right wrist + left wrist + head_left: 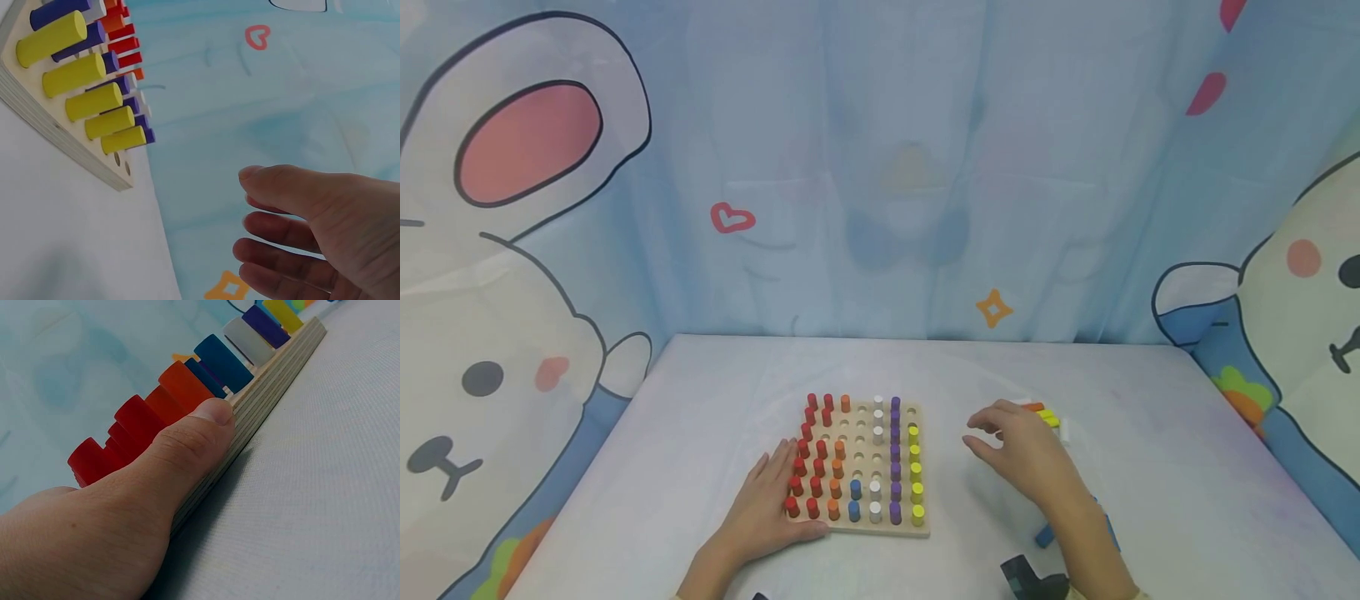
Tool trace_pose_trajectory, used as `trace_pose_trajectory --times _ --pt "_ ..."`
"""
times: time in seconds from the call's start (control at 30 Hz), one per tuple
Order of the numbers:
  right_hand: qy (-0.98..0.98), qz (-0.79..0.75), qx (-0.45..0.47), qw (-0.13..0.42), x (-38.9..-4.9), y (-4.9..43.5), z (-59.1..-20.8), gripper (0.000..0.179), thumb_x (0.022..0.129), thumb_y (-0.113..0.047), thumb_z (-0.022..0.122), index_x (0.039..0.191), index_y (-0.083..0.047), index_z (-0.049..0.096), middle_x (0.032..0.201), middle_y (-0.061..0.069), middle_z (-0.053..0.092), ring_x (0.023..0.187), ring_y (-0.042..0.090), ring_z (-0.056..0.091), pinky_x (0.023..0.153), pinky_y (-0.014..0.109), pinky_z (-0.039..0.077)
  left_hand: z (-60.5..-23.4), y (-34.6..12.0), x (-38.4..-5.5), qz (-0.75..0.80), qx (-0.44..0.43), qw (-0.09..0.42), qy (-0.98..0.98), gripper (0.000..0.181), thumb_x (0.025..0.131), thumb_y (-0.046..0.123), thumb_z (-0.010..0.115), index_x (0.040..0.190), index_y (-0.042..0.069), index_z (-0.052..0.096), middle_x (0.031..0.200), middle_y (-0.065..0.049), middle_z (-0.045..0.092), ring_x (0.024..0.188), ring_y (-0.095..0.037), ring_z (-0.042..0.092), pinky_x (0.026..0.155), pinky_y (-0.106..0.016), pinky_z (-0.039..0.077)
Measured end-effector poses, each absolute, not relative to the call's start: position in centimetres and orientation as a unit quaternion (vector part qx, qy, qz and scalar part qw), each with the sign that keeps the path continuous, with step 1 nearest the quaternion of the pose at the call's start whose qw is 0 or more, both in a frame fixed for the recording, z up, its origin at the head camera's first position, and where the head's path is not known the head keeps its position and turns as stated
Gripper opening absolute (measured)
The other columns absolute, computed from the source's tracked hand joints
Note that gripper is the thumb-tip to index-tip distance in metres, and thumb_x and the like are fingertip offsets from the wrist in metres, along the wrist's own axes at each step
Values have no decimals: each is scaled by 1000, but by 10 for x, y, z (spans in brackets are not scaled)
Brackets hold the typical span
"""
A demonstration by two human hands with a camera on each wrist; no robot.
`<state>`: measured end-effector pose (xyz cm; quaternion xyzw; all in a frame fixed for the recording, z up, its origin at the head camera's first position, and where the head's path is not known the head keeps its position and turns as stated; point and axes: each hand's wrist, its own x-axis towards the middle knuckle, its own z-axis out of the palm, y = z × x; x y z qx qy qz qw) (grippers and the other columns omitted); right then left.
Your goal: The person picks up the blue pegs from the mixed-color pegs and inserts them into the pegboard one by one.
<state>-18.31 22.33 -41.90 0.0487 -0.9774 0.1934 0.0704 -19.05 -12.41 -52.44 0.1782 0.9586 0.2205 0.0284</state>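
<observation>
A wooden pegboard (pixel 859 528) lies on the white table, with upright pegs in coloured columns. Red pegs (pixel 799 467) fill its left side, then orange, blue and white ones, with purple pegs (pixel 895 454) and yellow pegs (pixel 94 100) at the right. Bare holes show mid-board and at the yellow column's far end. My left hand (pixel 767 504) rests along the board's left edge, fingers straight, and its thumb (pixel 194 434) lies against the front edge beside the red and orange pegs. My right hand (pixel 1022 442) hovers right of the board, fingers loosely bent, nothing between them.
Behind my right hand lie loose pegs: an orange peg (pixel 1034 407), yellow pegs (pixel 1049 418) and a white peg (pixel 1064 431). A loose blue peg (pixel 1044 536) is beside the right forearm. A patterned blue curtain (pixel 895 250) stands behind the table.
</observation>
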Motion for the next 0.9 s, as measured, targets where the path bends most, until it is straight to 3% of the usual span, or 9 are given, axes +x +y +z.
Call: trace_pose_trajectory --times 0.43,0.7,0.9 --pt "-974 188 63 105 -181 252 -416 22 79 -26 76 95 -10 72 90 4 69 79 19 62 70 38 56 -525 -124 -191 217 183 23 958 123 62 85 57 151 7 23 157 -11 25 146 -23 21 119 -49 15" --pt "-975 202 43 77 -179 260 -412 27 81 -28 75 99 -8 72 93 7 69 84 23 64 76 42 58 -527 -125 -191 220 185 10 958 124 61 85 58 151 6 23 157 -11 26 146 -22 22 119 -48 16" --pt "-968 222 64 93 -178 270 -412 24 79 -23 76 97 -7 72 90 6 70 82 22 66 75 41 57 -526 -124 -190 224 181 15 957 125 61 86 57 151 8 22 157 -9 25 146 -21 21 120 -47 15"
